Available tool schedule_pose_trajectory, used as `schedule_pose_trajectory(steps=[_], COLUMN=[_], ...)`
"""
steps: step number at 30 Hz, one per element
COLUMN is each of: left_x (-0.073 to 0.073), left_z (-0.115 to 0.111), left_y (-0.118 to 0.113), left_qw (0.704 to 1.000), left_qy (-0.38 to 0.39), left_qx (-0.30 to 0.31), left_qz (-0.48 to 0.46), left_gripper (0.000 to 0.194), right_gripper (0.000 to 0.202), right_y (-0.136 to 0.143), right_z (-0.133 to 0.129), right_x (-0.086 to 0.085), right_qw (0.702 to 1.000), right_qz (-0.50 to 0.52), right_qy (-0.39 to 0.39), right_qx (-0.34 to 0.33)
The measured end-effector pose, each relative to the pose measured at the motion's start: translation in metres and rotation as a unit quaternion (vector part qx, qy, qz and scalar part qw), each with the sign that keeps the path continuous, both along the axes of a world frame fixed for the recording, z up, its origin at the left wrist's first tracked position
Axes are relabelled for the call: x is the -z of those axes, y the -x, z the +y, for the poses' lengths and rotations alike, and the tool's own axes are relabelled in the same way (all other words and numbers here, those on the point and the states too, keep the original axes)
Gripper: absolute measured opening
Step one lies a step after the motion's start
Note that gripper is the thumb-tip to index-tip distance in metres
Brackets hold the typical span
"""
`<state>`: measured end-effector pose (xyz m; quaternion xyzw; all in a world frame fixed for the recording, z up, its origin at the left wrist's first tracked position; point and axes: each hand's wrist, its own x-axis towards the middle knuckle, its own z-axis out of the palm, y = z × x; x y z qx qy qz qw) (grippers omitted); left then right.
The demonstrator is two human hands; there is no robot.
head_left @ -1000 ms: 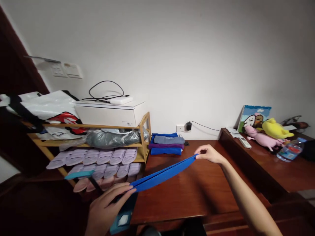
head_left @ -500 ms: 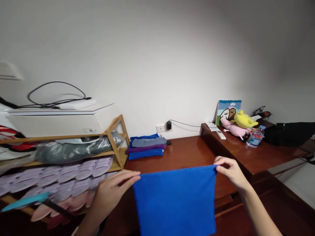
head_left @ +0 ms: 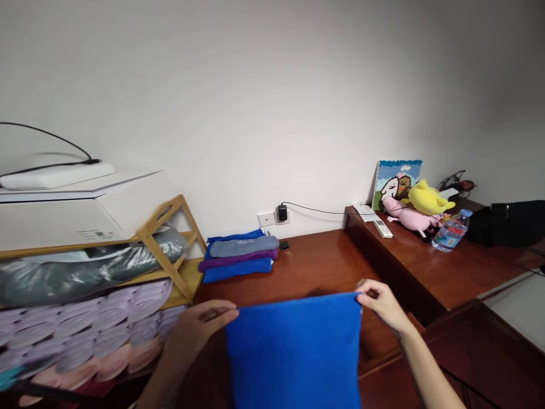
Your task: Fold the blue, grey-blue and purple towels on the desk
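A blue cloth point(head_left: 293, 352) hangs spread out in front of me, its top edge stretched between my two hands. My left hand point(head_left: 204, 321) pinches the top left corner between thumb and fingers. At the top right corner, my right hand point(head_left: 378, 301) grips the cloth in the same way. The lower edge runs out of the picture. Behind it on the brown wooden desk point(head_left: 315, 261) lie folded cloths: a grey one point(head_left: 244, 246), a purple one point(head_left: 238, 260) and a blue one point(head_left: 237, 271), side by side near the wall.
To the left stands a wooden rack point(head_left: 164, 250) with pale purple clogs point(head_left: 106, 315) and a white box point(head_left: 63, 221) on top. On the raised desk at right are a remote point(head_left: 382, 229), plush toys point(head_left: 411, 218), a water bottle point(head_left: 452, 232) and a black bag point(head_left: 506, 224). A plugged-in charger point(head_left: 282, 212) trails a cable.
The view has swung slightly to the right, so the rack slides further left. Both hands still hold the blue cloth by its corners, and they sit slightly further left in view.
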<state>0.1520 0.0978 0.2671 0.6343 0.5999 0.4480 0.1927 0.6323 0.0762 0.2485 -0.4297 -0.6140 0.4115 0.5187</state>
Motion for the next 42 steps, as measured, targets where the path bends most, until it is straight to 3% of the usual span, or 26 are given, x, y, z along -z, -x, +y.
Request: schedule_pose_trajectory(steps=[2, 4, 8, 11, 14, 20, 26, 42], left_x=[0.031, 0.068, 0.14, 0.176, 0.197, 0.217, 0.231, 0.235], left_z=[0.049, 0.089, 0.131, 0.144, 0.157, 0.181, 0.18, 0.183], left_y=[-0.01, -0.018, -0.023, -0.02, -0.018, -0.021, -0.028, -0.033], left_qw=[0.992, 0.985, 0.987, 0.99, 0.993, 0.998, 0.999, 0.997], left_qy=[0.097, 0.141, 0.154, 0.138, 0.114, 0.056, -0.006, -0.058], left_qx=[0.064, 0.07, 0.035, 0.016, 0.012, -0.011, -0.042, -0.044], left_qz=[-0.057, -0.068, -0.035, -0.019, -0.01, 0.003, 0.017, 0.034], left_gripper=[0.054, 0.059, 0.051, 0.042, 0.036, 0.034, 0.036, 0.032], right_gripper=[0.049, 0.057, 0.046, 0.028, 0.02, 0.025, 0.029, 0.031], right_y=[0.017, 0.037, 0.069, 0.078, 0.079, 0.085, 0.09, 0.092], right_z=[0.048, 0.091, 0.146, 0.165, 0.18, 0.199, 0.197, 0.197], right_x=[0.038, 0.08, 0.15, 0.178, 0.189, 0.194, 0.197, 0.193], right_qw=[0.998, 0.99, 0.961, 0.943, 0.924, 0.896, 0.877, 0.869], right_qz=[-0.019, -0.08, -0.193, -0.249, -0.301, -0.364, -0.404, -0.411], right_qy=[0.055, 0.101, 0.151, 0.157, 0.154, 0.142, 0.115, 0.119], right_qx=[0.019, 0.061, 0.126, 0.157, 0.182, 0.21, 0.235, 0.249])
